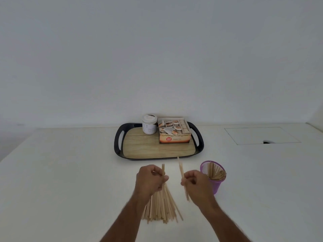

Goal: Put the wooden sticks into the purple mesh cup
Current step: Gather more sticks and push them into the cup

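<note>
a plain pale grey wall (157, 49) is seen behind a broad white table (61, 172), in which a rectangular flush panel (262, 135) is set at the right.

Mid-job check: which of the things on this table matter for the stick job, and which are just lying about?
Job: left hand holding a stick; right hand holding sticks; stick pile; purple mesh cup, some sticks inside.

Lying about: tray, white jar, sachet box.

two bare forearms and hands, nothing worn

both forearms are uncovered up to the frame edge, with fine hair along them; the left hand (150, 179) and right hand (196, 183) carry no sleeve, glove, watch or ring on their fingers (158, 172).
</note>
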The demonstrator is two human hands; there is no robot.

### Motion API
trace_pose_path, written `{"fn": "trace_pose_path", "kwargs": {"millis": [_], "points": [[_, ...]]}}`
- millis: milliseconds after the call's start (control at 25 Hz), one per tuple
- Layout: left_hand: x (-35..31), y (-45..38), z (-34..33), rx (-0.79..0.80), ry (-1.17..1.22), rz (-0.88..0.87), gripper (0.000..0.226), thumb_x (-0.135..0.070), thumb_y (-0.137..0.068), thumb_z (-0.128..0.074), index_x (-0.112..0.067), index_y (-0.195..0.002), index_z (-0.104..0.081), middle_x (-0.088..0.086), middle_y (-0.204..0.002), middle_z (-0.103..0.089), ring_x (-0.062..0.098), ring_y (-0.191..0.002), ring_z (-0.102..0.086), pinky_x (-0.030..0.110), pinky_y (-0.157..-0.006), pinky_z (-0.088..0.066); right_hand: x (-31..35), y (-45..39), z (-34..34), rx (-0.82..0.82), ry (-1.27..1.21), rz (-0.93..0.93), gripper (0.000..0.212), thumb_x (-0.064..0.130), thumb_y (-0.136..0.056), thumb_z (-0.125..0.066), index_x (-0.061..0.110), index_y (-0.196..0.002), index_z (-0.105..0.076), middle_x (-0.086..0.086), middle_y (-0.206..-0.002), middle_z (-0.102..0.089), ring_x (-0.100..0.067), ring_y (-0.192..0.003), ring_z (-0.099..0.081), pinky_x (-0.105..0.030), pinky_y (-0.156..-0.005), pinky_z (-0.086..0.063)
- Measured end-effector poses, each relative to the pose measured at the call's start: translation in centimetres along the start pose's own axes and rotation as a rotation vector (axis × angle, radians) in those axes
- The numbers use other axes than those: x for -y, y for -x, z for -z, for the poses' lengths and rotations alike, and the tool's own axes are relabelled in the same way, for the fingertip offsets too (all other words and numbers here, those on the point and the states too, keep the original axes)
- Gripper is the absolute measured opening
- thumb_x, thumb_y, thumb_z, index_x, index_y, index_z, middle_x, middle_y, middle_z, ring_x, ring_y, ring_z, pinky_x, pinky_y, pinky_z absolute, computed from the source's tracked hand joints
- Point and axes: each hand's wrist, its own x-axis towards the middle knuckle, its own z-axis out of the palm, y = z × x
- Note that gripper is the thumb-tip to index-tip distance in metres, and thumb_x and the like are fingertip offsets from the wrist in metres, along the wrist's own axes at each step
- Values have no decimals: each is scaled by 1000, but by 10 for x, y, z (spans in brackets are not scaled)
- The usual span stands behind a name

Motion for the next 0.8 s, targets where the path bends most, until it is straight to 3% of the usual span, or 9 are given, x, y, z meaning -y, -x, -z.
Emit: {"fn": "trace_pose_path", "kwargs": {"millis": [120,240,320,400,520,680,800], "points": [[-25,3,-24,52,140,-108,16,-4,-77,-82,-8,-83,-69,8,-82,-75,22,-78,-73,37,-70,-63,15,-4,33,-141,11,155,17,4,-84,-68,19,-92,-67,4,-73,-72,-7,-66,-66,-11,-58,-50],[-49,4,-51,75,236,-186,15,-1,-78,-80,-8,-80,-68,8,-76,-71,18,-71,-70,33,-67,-62,20,-18,70,-320,52,210,15,7,-82,-68,22,-87,-66,9,-76,-72,-6,-71,-67,-21,-69,-50],[-59,2,-68,83,270,-213,17,2,-78,-79,-9,-76,-66,8,-74,-70,18,-69,-68,34,-68,-62,17,-29,88,-374,117,232,12,7,-83,-69,18,-87,-66,9,-77,-71,-6,-74,-66,-19,-68,-48],[-64,-1,-86,90,250,-242,20,3,-78,-79,-11,-74,-66,10,-74,-70,21,-69,-70,38,-70,-63,12,-34,98,-396,185,237,10,8,-82,-70,16,-87,-67,8,-75,-70,-7,-72,-66,-17,-66,-44],[-62,-4,-107,109,139,-310,19,-2,-75,-82,-13,-74,-67,7,-74,-73,26,-73,-72,43,-72,-63,2,-37,103,-404,244,202,8,10,-81,-71,16,-83,-67,11,-70,-67,-11,-69,-65,-23,-65,-44],[-54,-4,-121,168,-35,-347,19,-8,-73,-84,-17,-78,-69,1,-79,-73,15,-76,-70,33,-74,-61,-11,-37,103,-369,326,175,8,14,-81,-70,14,-89,-72,4,-77,-72,-16,-73,-67,-26,-70,-48],[-49,-7,-116,184,-14,-325,22,-21,-74,-86,-17,-90,-72,-2,-86,-75,11,-81,-71,28,-76,-60,-13,-37,104,-367,351,166,15,17,-82,-70,15,-97,-73,3,-90,-75,-13,-77,-66,-24,-75,-46]]}}
